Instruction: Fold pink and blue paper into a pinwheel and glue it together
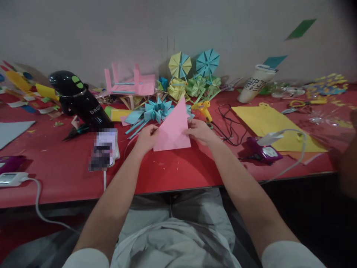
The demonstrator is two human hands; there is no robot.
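A pink sheet of paper (172, 130), folded into a pointed shape, is held up over the red table (178, 169) between both hands. My left hand (147, 136) pinches its left edge with closed fingers. My right hand (198, 131) grips the right edge, fingers curled around it. Just behind the sheet lies a blue folded paper star (156, 110).
A phone (102, 149) on a cable lies left of my hands, beside a black bottle-like object (80, 100). A yellow glue gun (205, 110), black cord, yellow paper (267, 123), purple device (263, 150), white cup (255, 83), scissors (297, 105) and paper flowers (195, 74) crowd the back and right.
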